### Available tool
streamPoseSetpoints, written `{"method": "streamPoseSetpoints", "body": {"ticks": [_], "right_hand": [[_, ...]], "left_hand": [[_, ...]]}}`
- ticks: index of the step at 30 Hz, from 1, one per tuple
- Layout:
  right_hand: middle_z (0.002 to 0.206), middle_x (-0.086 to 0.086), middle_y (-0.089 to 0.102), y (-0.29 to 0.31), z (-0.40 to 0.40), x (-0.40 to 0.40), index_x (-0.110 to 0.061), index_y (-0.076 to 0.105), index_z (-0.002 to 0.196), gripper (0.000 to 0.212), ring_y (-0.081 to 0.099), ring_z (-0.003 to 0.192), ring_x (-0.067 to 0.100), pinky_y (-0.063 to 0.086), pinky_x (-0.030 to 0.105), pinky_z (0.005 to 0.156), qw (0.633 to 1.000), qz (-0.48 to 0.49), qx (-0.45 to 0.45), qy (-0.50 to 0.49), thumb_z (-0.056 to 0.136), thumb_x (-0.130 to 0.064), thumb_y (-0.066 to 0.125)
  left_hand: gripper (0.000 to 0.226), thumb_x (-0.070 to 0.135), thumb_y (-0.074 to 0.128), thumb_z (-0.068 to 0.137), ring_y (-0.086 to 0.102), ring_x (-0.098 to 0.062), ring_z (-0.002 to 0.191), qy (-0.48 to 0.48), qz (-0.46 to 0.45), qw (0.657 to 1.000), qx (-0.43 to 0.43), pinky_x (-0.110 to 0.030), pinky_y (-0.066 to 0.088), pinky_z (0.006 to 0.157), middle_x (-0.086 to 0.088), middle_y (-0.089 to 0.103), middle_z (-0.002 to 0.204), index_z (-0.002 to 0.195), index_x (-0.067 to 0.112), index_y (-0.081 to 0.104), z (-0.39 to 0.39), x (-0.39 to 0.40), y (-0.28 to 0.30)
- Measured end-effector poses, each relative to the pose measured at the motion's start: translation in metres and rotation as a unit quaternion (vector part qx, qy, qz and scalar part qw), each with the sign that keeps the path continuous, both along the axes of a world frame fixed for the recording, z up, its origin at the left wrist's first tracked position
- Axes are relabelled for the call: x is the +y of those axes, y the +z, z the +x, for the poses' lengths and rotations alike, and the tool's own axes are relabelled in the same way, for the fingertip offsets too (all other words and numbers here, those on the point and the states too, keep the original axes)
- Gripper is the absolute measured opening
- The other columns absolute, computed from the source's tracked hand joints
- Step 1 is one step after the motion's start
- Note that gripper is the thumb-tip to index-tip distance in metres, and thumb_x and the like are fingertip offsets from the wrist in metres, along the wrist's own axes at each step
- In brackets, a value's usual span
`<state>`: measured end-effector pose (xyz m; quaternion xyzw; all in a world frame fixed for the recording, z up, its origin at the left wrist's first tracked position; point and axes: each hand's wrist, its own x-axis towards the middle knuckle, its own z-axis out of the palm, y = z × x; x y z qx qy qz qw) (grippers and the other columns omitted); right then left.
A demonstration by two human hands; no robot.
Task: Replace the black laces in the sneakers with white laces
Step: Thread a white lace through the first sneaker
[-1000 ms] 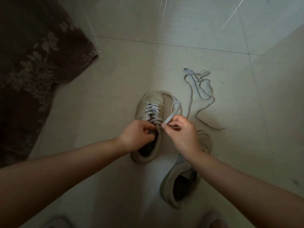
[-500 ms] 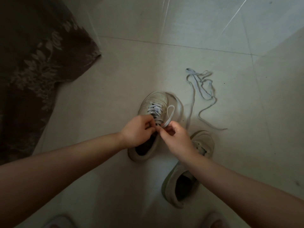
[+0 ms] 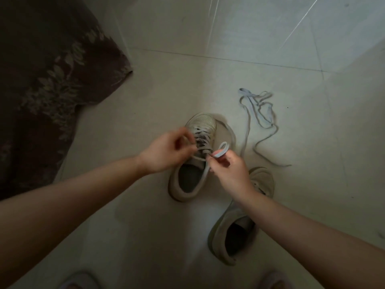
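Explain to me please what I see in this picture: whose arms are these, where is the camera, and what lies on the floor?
No machine is here. A person wears one camera on the head, and it looks down at their own two bare arms.

On the pale tiled floor lie two worn off-white sneakers. The farther off-white sneaker is partly laced with a white flat lace. The nearer off-white sneaker lies partly under the right forearm. Beside them a loose pale lace lies tangled on the floor. A dark cloth with a leaf pattern covers the left corner.

The right hand pinches a loop of the white lace. The left hand is blurred; its curled fingers seem to grip the other end.
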<state>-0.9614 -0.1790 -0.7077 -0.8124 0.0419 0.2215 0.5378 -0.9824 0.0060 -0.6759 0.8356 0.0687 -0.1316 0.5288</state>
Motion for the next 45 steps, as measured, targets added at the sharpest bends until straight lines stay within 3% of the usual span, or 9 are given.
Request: {"method": "streamPoseSetpoints", "body": {"ticks": [4, 12, 17, 21, 28, 34, 37, 39, 45], "right_hand": [[0.071, 0.001, 0.065, 0.001, 0.000, 0.001, -0.023, 0.064, 0.076, 0.012, 0.059, 0.066, 0.010, 0.049, 0.030, 0.068, 1.000, 0.002, -0.012, 0.007, 0.082, -0.015, 0.070], [0.065, -0.007, 0.058, 0.007, 0.003, 0.003, -0.021, 0.057, 0.070, 0.017, 0.051, 0.057, 0.000, 0.041, 0.014, 0.058, 0.999, -0.038, -0.030, 0.021, 0.078, -0.013, 0.070], [0.078, -0.002, 0.060, 0.003, 0.007, 0.004, -0.021, 0.057, 0.081, 0.012, 0.058, 0.072, 0.012, 0.051, 0.034, 0.075, 0.997, -0.043, 0.039, 0.050, 0.080, -0.019, 0.069], [0.081, -0.007, 0.057, 0.009, 0.005, 0.010, -0.014, 0.059, 0.100, 0.030, 0.055, 0.067, -0.004, 0.044, 0.007, 0.063, 0.996, -0.026, 0.033, 0.083, 0.079, -0.029, 0.074], [0.068, -0.009, 0.057, 0.002, 0.013, 0.007, -0.020, 0.054, 0.092, 0.025, 0.057, 0.066, 0.009, 0.041, 0.020, 0.058, 0.976, -0.152, -0.074, 0.134, 0.077, -0.030, 0.071], [0.070, 0.004, 0.066, -0.003, 0.011, 0.000, -0.022, 0.046, 0.083, 0.016, 0.066, 0.059, 0.020, 0.057, 0.041, 0.065, 0.979, -0.161, -0.018, 0.121, 0.080, -0.026, 0.062], [0.069, 0.002, 0.066, -0.004, 0.012, -0.001, -0.024, 0.046, 0.083, 0.017, 0.066, 0.062, 0.020, 0.056, 0.041, 0.067, 0.977, -0.169, -0.028, 0.123, 0.079, -0.027, 0.062], [0.071, 0.001, 0.066, -0.005, 0.013, -0.002, -0.023, 0.048, 0.085, 0.017, 0.066, 0.065, 0.022, 0.056, 0.042, 0.068, 0.976, -0.170, -0.032, 0.132, 0.078, -0.028, 0.062], [0.072, -0.002, 0.064, -0.007, 0.012, -0.003, -0.025, 0.047, 0.083, 0.019, 0.065, 0.069, 0.021, 0.056, 0.040, 0.069, 0.978, -0.159, -0.039, 0.133, 0.077, -0.028, 0.065]], "left_hand": [[0.020, 0.034, 0.073, 0.074, 0.060, -0.024, 0.082, -0.121, 0.307, 0.931, -0.157, -0.030, 0.047, 0.063, -0.002, 0.058, 0.083, 0.090, 0.022, 0.071, -0.005, -0.017, -0.016], [0.027, 0.035, 0.045, 0.078, 0.059, -0.026, 0.071, -0.096, 0.377, 0.894, -0.224, -0.031, 0.042, 0.064, -0.003, 0.057, 0.079, 0.071, 0.019, 0.065, 0.001, -0.009, -0.013], [0.011, 0.019, 0.060, 0.087, 0.059, -0.031, 0.082, -0.012, 0.243, 0.959, -0.147, -0.034, 0.047, 0.068, -0.011, 0.056, 0.097, 0.089, 0.009, 0.064, 0.011, 0.000, -0.013], [0.010, 0.013, 0.056, 0.089, 0.057, -0.032, 0.085, 0.026, 0.201, 0.972, -0.121, -0.028, 0.036, 0.071, -0.015, 0.058, 0.093, 0.093, 0.004, 0.059, 0.010, -0.009, -0.017], [0.010, 0.018, 0.049, 0.090, 0.056, -0.020, 0.083, -0.055, 0.012, 0.997, -0.045, -0.022, 0.042, 0.071, -0.016, 0.061, 0.095, 0.084, 0.012, 0.054, 0.000, -0.006, -0.014], [0.019, 0.007, 0.036, 0.099, 0.062, -0.016, 0.087, 0.216, -0.239, 0.939, 0.117, -0.024, 0.057, 0.067, -0.012, 0.062, 0.099, 0.098, 0.000, 0.054, 0.002, 0.009, -0.018], [0.024, 0.016, 0.042, 0.095, 0.062, -0.026, 0.084, 0.361, -0.127, 0.908, 0.170, -0.036, 0.055, 0.069, -0.019, 0.063, 0.090, 0.081, 0.006, 0.060, -0.003, 0.029, -0.039], [0.026, 0.020, 0.046, 0.092, 0.059, -0.032, 0.085, 0.302, 0.068, 0.937, 0.160, -0.036, 0.046, 0.071, -0.018, 0.061, 0.085, 0.072, 0.009, 0.059, -0.010, 0.031, -0.048], [0.034, 0.046, 0.053, 0.081, 0.051, -0.026, 0.108, 0.008, 0.301, 0.926, -0.228, -0.038, 0.041, 0.087, -0.002, 0.063, 0.108, 0.097, 0.020, 0.068, -0.006, -0.001, -0.031]]}}
